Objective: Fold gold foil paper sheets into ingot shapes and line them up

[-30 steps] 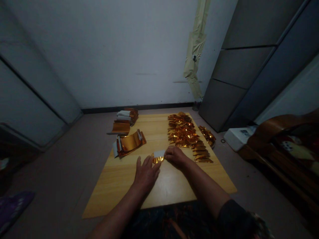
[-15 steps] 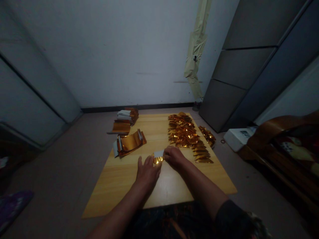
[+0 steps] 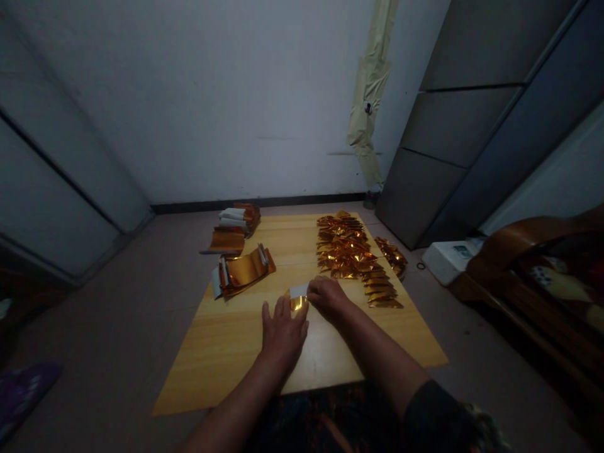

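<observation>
A small piece of gold foil paper [image 3: 298, 303] with a pale grey strip along its far side lies on the wooden board in front of me. My left hand [image 3: 284, 327] rests at its left and near edges, fingers stretched out and apart, touching it. At the right edge, my right hand [image 3: 326, 294] has its fingers bent together in a pinch on the paper; the fingertips are partly hidden. To the right lie rows of folded gold foil pieces [image 3: 342, 245]. Left of my hands sits a stack of curled gold sheets [image 3: 245, 270] with grey edges.
The wooden board [image 3: 226, 352] spans the area before my lap. More curled sheets [image 3: 229, 239] lie at its far left corner. Beyond the right edge is a heap of foil pieces [image 3: 391, 255]. A grey fridge [image 3: 438, 145], white box [image 3: 446, 261] and wooden seat [image 3: 519, 264] stand right.
The fingers of my left hand have spread a little and shifted slightly over the foil paper. My right hand keeps its pinch at the right edge. The view has shifted slightly.
</observation>
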`<move>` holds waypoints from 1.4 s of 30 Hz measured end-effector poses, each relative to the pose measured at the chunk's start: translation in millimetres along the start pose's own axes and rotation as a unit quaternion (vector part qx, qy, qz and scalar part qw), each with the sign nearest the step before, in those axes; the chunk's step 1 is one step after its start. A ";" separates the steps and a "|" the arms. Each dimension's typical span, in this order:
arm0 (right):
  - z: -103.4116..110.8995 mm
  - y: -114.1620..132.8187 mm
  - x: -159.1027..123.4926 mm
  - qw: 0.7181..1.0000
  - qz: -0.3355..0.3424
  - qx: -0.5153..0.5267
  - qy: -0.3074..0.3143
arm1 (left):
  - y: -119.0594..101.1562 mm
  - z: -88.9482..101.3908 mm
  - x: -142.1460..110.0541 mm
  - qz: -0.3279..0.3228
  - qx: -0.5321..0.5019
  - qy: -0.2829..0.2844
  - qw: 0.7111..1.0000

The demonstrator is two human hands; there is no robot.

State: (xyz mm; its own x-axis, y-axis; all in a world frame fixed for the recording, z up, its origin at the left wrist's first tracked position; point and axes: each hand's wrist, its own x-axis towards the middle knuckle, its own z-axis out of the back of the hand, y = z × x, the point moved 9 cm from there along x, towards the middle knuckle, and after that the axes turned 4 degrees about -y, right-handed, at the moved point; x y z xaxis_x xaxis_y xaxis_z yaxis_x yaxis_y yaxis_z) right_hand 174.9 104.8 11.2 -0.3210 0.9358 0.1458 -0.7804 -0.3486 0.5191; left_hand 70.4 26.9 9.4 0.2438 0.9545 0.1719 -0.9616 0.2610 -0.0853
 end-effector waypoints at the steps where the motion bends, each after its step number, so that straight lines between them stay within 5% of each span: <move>1: 1.0 -0.3 0.1 1.000 -0.002 0.010 -0.005 | 0.3 -0.2 0.1 0.003 0.000 0.002 1.000; 10: -0.2 -14.0 4.3 0.995 -0.050 0.082 -0.030 | 1.8 -4.8 1.1 0.010 -0.008 0.000 1.000; 27: -0.2 -14.4 3.4 0.995 -0.032 0.084 -0.040 | 1.1 0.1 2.6 0.011 -0.018 0.009 1.000; 33: 2.3 16.0 -13.7 0.995 0.080 -0.051 -0.037 | 25.6 -0.7 12.8 0.007 -0.058 0.018 0.998; 42: -19.8 55.1 -48.3 0.989 0.111 -0.099 -0.004 | 60.1 -14.7 36.4 -0.005 -0.168 0.032 0.985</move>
State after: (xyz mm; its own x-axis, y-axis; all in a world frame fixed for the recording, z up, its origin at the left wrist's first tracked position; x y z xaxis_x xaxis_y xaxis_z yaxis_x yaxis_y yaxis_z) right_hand 136.8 39.3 16.2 -0.4935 0.8348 0.2442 -0.7805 -0.5489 0.2991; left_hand 23.4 79.5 -3.9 0.2716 0.9558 0.1126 -0.8658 0.2938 -0.4051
